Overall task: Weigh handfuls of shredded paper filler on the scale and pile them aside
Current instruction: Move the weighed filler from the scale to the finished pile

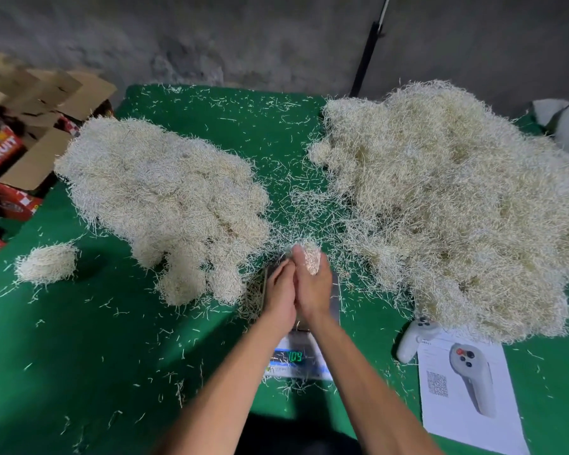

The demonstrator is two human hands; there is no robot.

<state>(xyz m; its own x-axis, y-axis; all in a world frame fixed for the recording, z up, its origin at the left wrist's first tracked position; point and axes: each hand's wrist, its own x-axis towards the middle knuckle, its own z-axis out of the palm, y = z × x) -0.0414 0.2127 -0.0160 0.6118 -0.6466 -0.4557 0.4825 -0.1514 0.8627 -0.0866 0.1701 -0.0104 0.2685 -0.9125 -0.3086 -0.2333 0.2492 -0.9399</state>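
Hands meet over the scale (301,349) at the near middle of the green desk (79,356). The left hand (280,295) and the right hand (312,290) press palm to palm around a small handful of shredded paper filler (311,261), which sticks out past the fingertips; both hands grasp it between them. The scale's display glows green beneath the wrists. A mound of weighed handfuls (165,198) lies to the left, with one separate clump (46,262) further left. A larger loose heap (450,205) covers the right side. A white controller (413,341) and a printed sheet (467,389) lie near the heap's front edge. Cardboard boxes (20,126) stand off the desk's left edge.
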